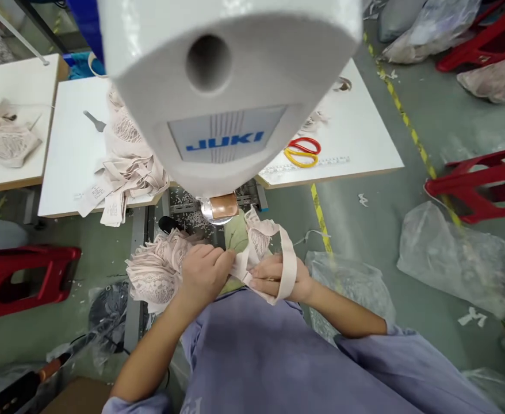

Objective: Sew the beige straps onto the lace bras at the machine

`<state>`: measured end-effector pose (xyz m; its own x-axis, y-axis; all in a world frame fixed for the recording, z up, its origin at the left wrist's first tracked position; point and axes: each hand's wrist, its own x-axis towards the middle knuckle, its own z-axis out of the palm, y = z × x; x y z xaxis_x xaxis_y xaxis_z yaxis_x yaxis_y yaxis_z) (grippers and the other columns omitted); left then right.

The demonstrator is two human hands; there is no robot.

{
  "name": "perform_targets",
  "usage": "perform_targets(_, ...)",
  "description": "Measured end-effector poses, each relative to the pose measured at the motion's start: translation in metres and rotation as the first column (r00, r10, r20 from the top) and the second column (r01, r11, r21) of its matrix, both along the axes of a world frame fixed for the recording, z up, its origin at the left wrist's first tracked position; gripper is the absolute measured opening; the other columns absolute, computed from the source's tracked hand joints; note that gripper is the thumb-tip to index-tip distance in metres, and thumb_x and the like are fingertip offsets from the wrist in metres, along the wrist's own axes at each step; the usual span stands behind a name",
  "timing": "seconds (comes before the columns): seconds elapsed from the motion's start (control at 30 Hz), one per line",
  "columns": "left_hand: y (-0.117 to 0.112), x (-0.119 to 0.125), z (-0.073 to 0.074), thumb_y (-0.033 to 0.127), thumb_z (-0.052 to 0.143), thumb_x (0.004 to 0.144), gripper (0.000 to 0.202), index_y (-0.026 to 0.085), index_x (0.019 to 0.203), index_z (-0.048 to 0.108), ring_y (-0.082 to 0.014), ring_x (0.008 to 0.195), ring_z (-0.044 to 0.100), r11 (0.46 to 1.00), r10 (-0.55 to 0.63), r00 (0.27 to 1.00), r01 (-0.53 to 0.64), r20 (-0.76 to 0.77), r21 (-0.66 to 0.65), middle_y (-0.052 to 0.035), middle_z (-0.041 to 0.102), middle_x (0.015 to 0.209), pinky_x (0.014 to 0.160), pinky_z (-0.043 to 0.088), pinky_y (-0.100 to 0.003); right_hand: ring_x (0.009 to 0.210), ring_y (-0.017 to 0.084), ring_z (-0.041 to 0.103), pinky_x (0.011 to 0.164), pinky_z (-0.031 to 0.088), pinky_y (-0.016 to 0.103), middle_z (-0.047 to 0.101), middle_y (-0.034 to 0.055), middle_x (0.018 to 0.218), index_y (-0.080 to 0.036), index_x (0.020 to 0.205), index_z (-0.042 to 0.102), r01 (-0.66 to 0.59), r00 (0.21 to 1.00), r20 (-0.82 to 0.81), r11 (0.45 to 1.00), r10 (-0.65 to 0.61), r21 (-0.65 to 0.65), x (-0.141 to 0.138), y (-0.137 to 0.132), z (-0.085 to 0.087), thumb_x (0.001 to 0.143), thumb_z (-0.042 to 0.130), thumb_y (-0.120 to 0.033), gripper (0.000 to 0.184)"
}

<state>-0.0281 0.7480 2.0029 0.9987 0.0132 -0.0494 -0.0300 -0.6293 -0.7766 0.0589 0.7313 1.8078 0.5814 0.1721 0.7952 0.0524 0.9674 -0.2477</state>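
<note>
My left hand (205, 271) is closed, its thumb and fingers pinching one end of a beige lace garment piece (259, 241) in front of my body. The fingers of my right hand (280, 277) are curled on the same piece, and a wide beige strap (290, 261) loops up over them. Below and behind the piece lies green cloth (235, 233). To the left of my left hand is a thick stack of beige lace pieces (155, 273). A white JUKI sewing machine head (230, 86) looms just beyond my hands and hides much of the table.
More beige lace pieces with labels (129, 172) hang over the left table's (69, 144) edge. Scissors with red and yellow handles (303, 152) and a clear ruler (308, 167) lie on the right table. Red stools (485, 184) and plastic bags (455, 256) stand on the floor.
</note>
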Motion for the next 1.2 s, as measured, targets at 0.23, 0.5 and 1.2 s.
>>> perform_targets(0.23,0.0,-0.005,0.002,0.021,0.051,0.096,0.023,0.02,0.094,0.074,-0.0156,0.058,0.055,0.985,0.119,0.993,-0.115,0.024,-0.129,-0.0009,0.062,0.057,0.061,0.035,-0.031,0.068,0.016,0.072,0.065,0.06,0.025,0.075,-0.0006,0.073,-0.025,0.083,0.077,-0.034,0.987,0.151,0.993,0.052,-0.115,-0.004,0.001,-0.012,0.093,0.062,-0.029,0.019)
perform_targets(0.5,-0.002,-0.032,-0.012,0.053,0.062,0.087,0.04,0.016,0.089,0.077,-0.0147,0.058,0.058,-0.11,0.918,0.346,-0.253,-0.196,-0.961,-0.0032,0.07,0.069,0.054,0.042,-0.024,0.115,0.028,0.063,0.101,0.05,0.043,0.065,0.0189,0.129,-0.015,0.133,0.058,-0.406,0.91,-0.366,0.59,0.193,-0.698,0.029,0.134,-0.098,0.085,0.061,-0.052,0.06)
perform_targets(1.2,0.053,-0.006,0.026,0.053,0.069,0.078,0.051,0.01,0.106,0.07,-0.0375,0.109,0.062,0.604,0.791,0.483,-0.514,0.376,-0.609,-0.0207,0.07,0.109,0.09,0.05,-0.05,0.062,0.015,0.046,0.057,0.038,0.026,0.05,0.0001,0.062,-0.02,0.061,0.052,-0.349,0.934,-0.308,0.627,0.178,-0.697,0.035,0.093,-0.107,0.078,0.059,-0.068,0.052)
